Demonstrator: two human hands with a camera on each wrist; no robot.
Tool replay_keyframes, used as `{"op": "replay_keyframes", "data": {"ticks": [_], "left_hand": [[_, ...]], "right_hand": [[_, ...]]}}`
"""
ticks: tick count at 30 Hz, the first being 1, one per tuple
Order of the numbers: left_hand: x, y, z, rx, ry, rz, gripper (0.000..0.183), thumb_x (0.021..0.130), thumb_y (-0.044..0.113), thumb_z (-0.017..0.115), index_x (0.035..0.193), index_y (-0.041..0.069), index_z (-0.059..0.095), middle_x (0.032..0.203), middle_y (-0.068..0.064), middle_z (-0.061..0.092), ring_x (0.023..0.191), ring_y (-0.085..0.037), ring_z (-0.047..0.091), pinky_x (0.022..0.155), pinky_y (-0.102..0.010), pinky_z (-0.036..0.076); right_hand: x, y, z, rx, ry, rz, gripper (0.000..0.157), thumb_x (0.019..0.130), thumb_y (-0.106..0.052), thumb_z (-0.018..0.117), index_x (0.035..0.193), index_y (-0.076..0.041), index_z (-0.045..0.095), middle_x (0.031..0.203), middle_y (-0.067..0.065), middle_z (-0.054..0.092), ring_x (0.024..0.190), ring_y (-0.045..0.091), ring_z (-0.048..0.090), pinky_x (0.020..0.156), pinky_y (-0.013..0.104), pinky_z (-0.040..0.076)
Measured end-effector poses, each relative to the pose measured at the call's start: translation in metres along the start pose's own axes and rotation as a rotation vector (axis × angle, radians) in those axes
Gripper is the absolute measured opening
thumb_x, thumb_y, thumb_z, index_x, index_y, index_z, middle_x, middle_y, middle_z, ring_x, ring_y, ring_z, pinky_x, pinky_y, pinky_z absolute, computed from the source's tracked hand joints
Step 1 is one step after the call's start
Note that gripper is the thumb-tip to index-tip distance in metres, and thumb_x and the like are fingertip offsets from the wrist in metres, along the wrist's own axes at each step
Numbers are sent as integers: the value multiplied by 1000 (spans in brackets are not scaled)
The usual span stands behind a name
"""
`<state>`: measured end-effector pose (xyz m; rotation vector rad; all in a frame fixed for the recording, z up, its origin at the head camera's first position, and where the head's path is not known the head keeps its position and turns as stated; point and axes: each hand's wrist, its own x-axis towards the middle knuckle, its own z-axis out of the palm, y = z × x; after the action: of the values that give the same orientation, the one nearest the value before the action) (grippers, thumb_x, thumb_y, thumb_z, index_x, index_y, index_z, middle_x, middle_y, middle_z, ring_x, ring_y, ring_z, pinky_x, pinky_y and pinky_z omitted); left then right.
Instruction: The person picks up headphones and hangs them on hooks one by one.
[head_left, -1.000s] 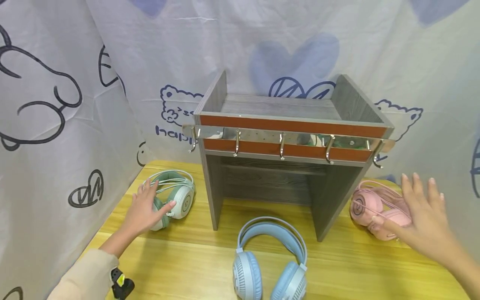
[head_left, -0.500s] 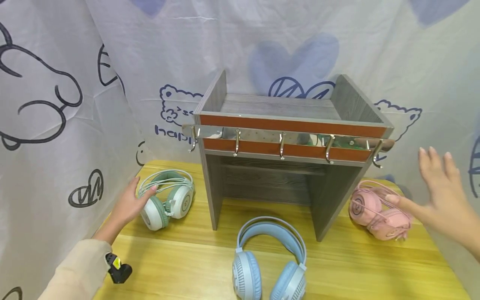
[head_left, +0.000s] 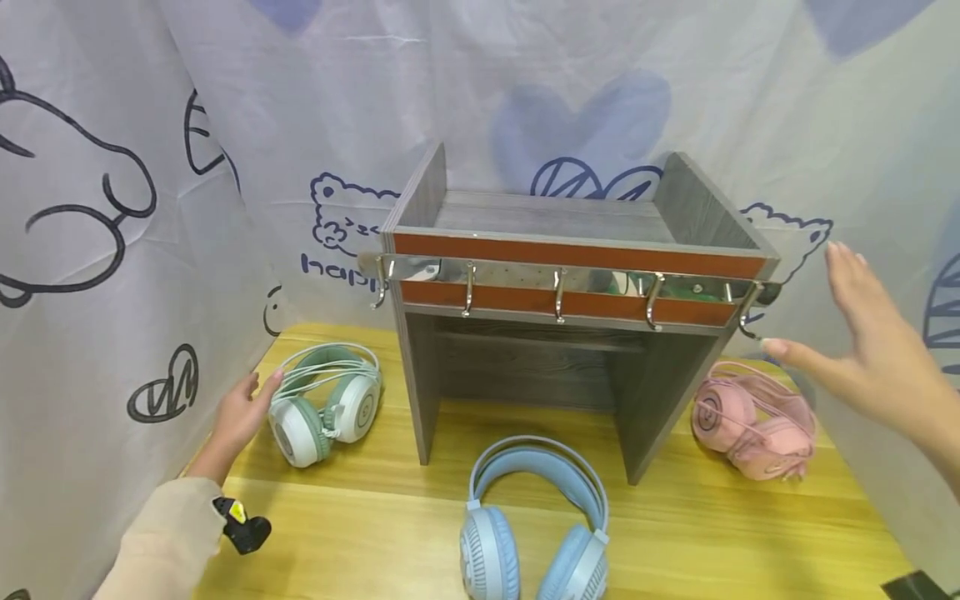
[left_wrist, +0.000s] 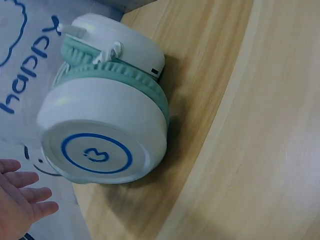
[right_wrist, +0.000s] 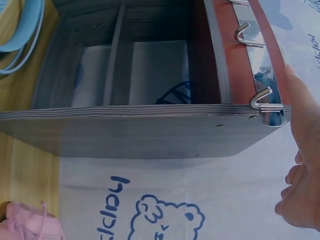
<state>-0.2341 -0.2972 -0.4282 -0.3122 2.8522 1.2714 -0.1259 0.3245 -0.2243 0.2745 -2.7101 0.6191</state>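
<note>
My left hand (head_left: 240, 414) is beside the white and green headphones (head_left: 295, 433) on the left of the table. In the left wrist view its fingers (left_wrist: 32, 195) are spread and apart from the white ear cup (left_wrist: 100, 107). My right hand (head_left: 873, 358) is raised at the right end of the grey wooden rack (head_left: 648, 408), thumb and fingers extended. The thumb tip lies close to the end hook (head_left: 746, 312) in the head view. Pink headphones (head_left: 776, 446), with their cable bundled around them, lie below that hand. Neither hand holds anything.
Light-blue headphones (head_left: 487, 550) lie in front of the rack. A metal rail (head_left: 517, 272) with several hooks crosses the rack's orange front. White patterned cloth (head_left: 420, 92) hangs behind and at the left. The table (head_left: 360, 517) has a yellow wood-grain top.
My left hand has drawn back leftward from the white and green headphones. My right hand has risen from over the pink headphones to beside the rack's end hook. The head view has shifted slightly.
</note>
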Motion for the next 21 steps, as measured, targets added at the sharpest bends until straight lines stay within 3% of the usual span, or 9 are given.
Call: {"op": "replay_keyframes", "data": {"ticks": [7, 12, 18, 21], "left_hand": [[4, -5, 4, -40, -40, -155, 88, 94, 60, 20, 143, -12, 6, 146, -36, 17, 136, -49, 18, 115, -55, 19], [5, -10, 7, -78, -45, -202, 89, 93, 60, 17, 142, -13, 9, 147, -36, 15, 136, -48, 16, 115, -55, 17], [9, -17, 13, -152, -30, -277, 90, 91, 63, 17, 142, -12, 18, 146, -34, 19, 136, -47, 19, 115, -54, 19], [11, -18, 17, -181, -16, -299, 89, 91, 62, 18, 142, -11, 20, 146, -34, 20, 136, -46, 20, 115, -53, 20]], "right_hand": [[10, -10, -2, 6, 26, 19, 94, 85, -33, 66, 150, -20, -2, 156, 7, -5, 141, 42, 0, 113, 62, 1], [18, -13, 0, -8, 62, -9, 87, 85, -34, 66, 150, -26, 8, 156, 7, 8, 137, 47, 14, 110, 65, 12], [29, -17, 2, -36, 144, -67, 74, 86, -32, 66, 147, -23, 25, 147, 21, 30, 124, 54, 35, 100, 66, 30], [34, -17, 3, -43, 178, -78, 67, 85, -32, 66, 144, -21, 35, 142, 20, 39, 121, 50, 42, 96, 63, 35]]}}
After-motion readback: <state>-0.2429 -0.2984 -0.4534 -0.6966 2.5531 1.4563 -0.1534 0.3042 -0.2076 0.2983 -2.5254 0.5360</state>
